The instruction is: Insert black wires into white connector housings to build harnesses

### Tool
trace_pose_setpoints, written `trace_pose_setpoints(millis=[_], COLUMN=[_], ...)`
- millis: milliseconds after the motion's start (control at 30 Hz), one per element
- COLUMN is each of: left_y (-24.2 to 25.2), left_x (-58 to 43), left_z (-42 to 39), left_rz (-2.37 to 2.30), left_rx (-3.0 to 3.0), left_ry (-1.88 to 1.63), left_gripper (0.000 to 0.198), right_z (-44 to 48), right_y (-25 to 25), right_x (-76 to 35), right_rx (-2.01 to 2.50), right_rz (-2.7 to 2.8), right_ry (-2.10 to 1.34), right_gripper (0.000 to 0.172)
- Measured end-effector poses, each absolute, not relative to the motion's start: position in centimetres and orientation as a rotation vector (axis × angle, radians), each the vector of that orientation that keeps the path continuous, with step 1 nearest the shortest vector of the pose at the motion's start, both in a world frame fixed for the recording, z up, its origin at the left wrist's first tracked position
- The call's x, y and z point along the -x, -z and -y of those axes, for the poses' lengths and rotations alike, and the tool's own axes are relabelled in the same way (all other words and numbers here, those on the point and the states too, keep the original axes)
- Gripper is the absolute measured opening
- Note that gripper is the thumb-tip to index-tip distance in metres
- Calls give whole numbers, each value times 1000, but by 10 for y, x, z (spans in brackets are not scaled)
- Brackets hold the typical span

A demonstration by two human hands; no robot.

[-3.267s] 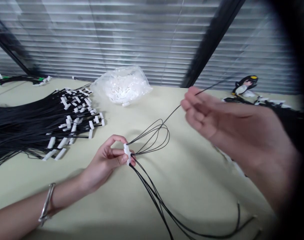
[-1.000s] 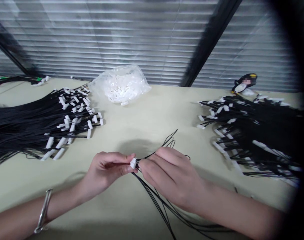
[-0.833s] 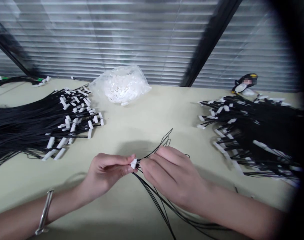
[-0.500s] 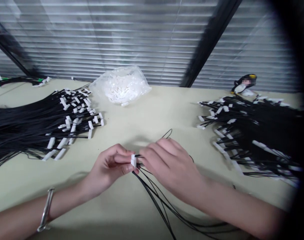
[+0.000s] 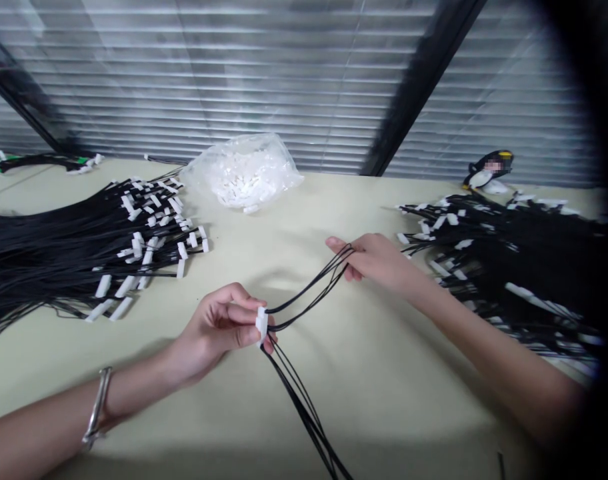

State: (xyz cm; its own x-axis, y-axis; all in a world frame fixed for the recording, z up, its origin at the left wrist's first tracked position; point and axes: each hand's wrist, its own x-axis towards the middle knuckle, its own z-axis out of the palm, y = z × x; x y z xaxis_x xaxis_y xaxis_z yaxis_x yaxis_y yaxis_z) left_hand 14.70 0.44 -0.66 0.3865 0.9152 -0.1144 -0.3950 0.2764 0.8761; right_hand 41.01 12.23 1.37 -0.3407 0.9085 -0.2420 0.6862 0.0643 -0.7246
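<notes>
A white connector housing (image 5: pixel 261 325) is pinched between the thumb and fingers of my left hand (image 5: pixel 219 330), above the middle of the table. Thin black wires (image 5: pixel 304 393) run out of its right side. Some hang down past the front edge of the view. Others curve up to the right, where my right hand (image 5: pixel 377 260) grips them between thumb and fingers. The far ends of those wires are hidden by the right hand.
Left lies a large bundle of black wires (image 5: pixel 49 247) with white connectors. Another such bundle (image 5: pixel 514 267) lies right, beside a penguin figure (image 5: pixel 489 170). At the back, a clear bag (image 5: pixel 241 173) of small white parts sits on the table (image 5: pixel 304 233), before window blinds (image 5: pixel 264 80).
My right hand has moved up and right, away from the connector, drawing some black wires out with it. My left hand keeps hold of the connector, which has shifted slightly left.
</notes>
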Motion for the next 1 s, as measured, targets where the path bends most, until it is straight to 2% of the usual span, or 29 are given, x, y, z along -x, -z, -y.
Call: trace_pose_setpoints(millis=[100,167,333,433,567,733,867,1000], left_y=[9,9,5,3,2,5,9,10], left_x=[-147,-147,-148,-148,-149,-149,-148,-148], left_z=[-6,-7,-9,-8,-7,-7,-8,-9], left_rz=[-761,-792,-838,-852,-854,-888,-908,-930], left_rx=[-871,-874,-863,-860,-911,-957,-994,-975], left_ry=[-1023,-1051,-1068,-1062,-1064,-1029,-1040,-1068], left_gripper=[18,20,22,24,24,30,25,26], right_z=[-121,-117,-89,-63,-44,-50,-53,-51], right_y=[-11,-14,-30,-31,-24,-21,-19,-19], right_x=[-412,-410,-385,-368,-358,-359,-361,-360], right_rx=[1411,1253,879,861,1008,1058,1061,1022], right_rz=[2061,2006,1997,2132,2143,2083,2048,1844], right_ry=[-1582,-1826,-2164,-1946,-1634,-1656,-1623,-1853], right_gripper=[73,72,46,32,24,25,27,23])
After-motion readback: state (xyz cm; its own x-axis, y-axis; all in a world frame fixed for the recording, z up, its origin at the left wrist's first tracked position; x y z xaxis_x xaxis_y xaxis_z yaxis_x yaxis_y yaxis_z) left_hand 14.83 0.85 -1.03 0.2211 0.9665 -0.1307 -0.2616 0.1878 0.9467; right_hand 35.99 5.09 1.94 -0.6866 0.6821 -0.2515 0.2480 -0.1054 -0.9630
